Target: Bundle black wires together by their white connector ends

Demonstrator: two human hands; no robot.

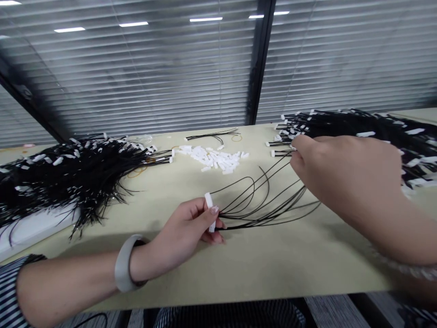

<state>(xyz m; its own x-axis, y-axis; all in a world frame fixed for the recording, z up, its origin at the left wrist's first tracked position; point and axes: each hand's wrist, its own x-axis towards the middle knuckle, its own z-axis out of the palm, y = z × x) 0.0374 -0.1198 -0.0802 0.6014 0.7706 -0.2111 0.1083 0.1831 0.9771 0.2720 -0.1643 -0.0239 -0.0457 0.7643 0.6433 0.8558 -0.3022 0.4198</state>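
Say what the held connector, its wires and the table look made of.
Connector: probably matte white plastic, given its crisp block shape. Wires: likely plastic-coated, evenly black and bending in smooth loops. Table: perhaps laminate, its top smooth and pale.

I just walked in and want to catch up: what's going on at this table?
A person's left hand pinches a white connector with thin black wires fanning out of it. Some wires run toward the right hand, whose grip is hidden. Beyond the hands, small white pieces lie scattered on the table, between a left heap and a right heap of black wires with white ends.
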